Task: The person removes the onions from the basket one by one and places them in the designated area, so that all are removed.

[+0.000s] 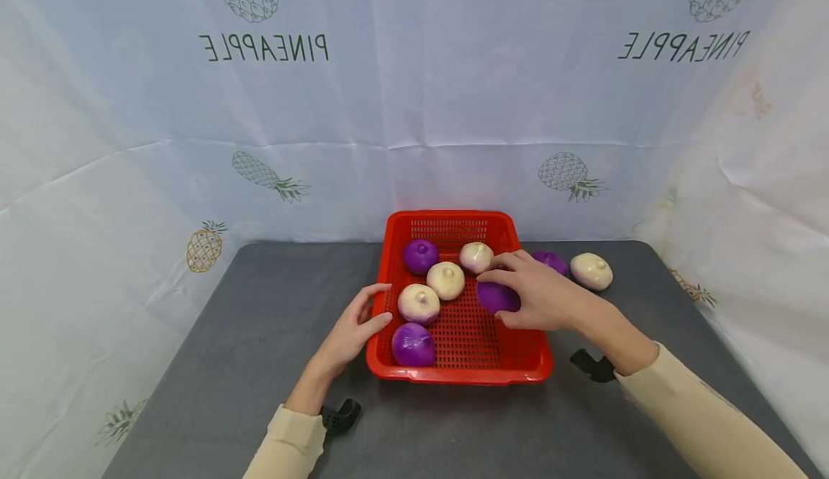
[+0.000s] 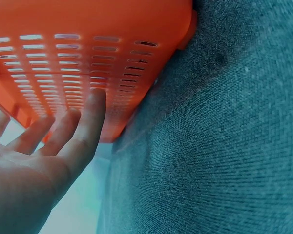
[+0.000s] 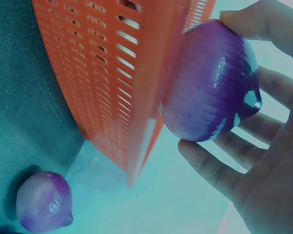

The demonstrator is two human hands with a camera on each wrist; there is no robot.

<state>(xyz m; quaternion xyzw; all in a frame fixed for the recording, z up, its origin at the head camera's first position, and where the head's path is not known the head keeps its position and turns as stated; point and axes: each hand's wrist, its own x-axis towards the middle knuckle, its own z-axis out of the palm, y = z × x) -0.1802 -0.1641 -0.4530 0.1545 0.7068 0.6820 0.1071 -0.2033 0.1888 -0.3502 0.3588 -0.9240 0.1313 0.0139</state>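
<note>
A red plastic basket [image 1: 458, 374] with slotted walls stands on the dark table. Inside it lie two purple onions [image 1: 413, 344] and three whitish onions [image 1: 445, 280]. My right hand [image 1: 540, 293] holds another purple onion [image 3: 212, 80] between thumb and fingers, over the basket's right part; in the right wrist view it is level with the rim. My left hand [image 1: 350, 331] is at the left rim, its fingers loosely bent and grasping nothing. In the left wrist view a fingertip [image 2: 97, 96] lies against or very near the slotted wall; contact is hard to tell.
Right of the basket on the dark table [image 1: 285, 321], a purple onion [image 1: 550, 262], partly hidden by my right hand, sits beside a whitish onion [image 1: 591, 271]. Behind the table hangs a pale curtain [image 1: 453, 105] with pineapple prints. Dark straps show at both wrists.
</note>
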